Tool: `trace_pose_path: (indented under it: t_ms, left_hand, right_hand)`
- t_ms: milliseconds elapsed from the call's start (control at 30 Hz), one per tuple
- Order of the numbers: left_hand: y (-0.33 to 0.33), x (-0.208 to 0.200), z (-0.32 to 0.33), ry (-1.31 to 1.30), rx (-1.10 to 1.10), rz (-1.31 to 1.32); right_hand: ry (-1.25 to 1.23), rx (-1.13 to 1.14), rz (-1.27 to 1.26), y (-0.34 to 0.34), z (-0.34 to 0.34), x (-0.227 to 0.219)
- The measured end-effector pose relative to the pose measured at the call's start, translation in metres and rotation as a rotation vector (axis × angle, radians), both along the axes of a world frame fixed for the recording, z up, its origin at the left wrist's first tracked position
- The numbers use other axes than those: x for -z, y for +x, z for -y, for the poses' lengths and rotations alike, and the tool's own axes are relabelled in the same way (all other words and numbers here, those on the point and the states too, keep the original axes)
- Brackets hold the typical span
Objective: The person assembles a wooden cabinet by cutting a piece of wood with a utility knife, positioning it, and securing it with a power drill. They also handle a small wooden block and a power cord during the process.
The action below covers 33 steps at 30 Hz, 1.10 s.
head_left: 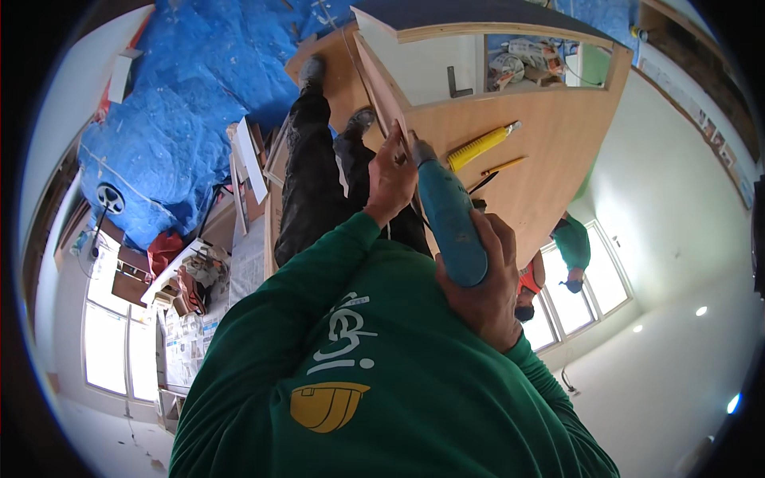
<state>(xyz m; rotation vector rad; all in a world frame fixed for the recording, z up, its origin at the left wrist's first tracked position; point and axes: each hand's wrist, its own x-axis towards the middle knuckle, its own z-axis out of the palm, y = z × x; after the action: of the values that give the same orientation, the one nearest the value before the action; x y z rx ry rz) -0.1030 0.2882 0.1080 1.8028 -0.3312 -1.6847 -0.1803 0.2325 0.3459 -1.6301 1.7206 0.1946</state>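
Observation:
My right hand [488, 299] is closed around the rear of a teal power tool [451, 219] with a rounded body and a narrow grey nose. Its nose meets the edge of a light wood cabinet [550, 131] lying in front of me. My left hand [392, 179] pinches the thin edge of the cabinet's side panel [382, 84], right beside the tool's nose. On the wood surface to the right lie a yellow utility knife [482, 146] and a yellow pencil [504, 166]. The exact contact under the tool's nose is hidden by my fingers.
A dark L-shaped piece [457, 82] lies inside the cabinet opening. Blue plastic sheeting [199, 80] covers the floor at left, near wood offcuts [249, 159] and a red bag [164, 251]. Two people [571, 243] are by the windows at right.

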Motion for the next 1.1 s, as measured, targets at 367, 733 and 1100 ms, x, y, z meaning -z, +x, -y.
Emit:
trace_pose_path:
  t_ms: [367,733,1100]
  left_hand:
    - [-0.005,0.017,-0.013,-0.057,-0.016,-0.021]
    - [0.004,0.006,-0.004,0.014,0.013,-0.093]
    - [0.003,-0.003,0.004,0.059,0.021,-0.042]
  right_hand:
    - [0.146,0.258,-0.031,0.004,0.001,-0.003]
    - [0.079,0.03,-0.039,-0.006,0.017,0.001]
    - [0.112,-0.086,-0.015,-0.01,0.03,0.0]
